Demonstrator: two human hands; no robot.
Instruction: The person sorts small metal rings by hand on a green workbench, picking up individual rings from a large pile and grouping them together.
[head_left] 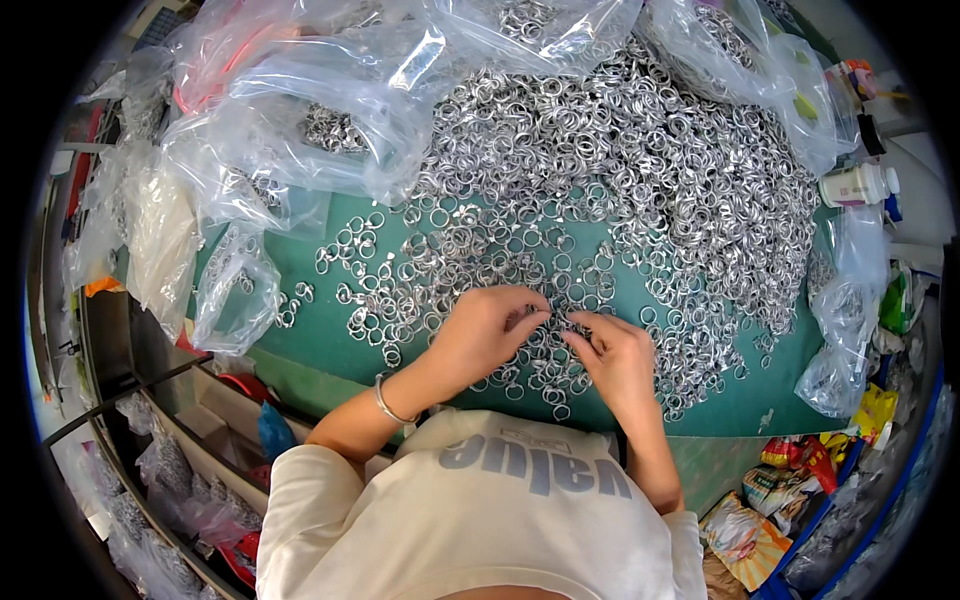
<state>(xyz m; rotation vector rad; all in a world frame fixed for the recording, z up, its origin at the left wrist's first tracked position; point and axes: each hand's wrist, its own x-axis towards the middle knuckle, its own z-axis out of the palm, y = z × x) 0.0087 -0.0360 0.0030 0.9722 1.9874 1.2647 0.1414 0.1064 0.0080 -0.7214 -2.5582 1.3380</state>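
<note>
Over the near part of a green tabletop (330,345), my hands face each other among loose silver metal rings (385,318). My left hand (490,325), with a bangle on its wrist, has thumb and forefinger pinched together. Just to its right, my right hand (615,352) is also closed in a pinch, its fingertips a short gap from the left ones. Whatever sits between the fingertips is too small to tell apart from the rings beneath. Beyond both hands rises a large heap of the same rings (640,140), thickest toward the far right.
Clear plastic bags (290,100), some holding rings, line the far side; a smaller bag (235,290) lies at left. A white bottle (858,185) lies at the right edge, above another plastic bag (840,350). Drawers (215,415) are below left, colourful packets (745,535) below right.
</note>
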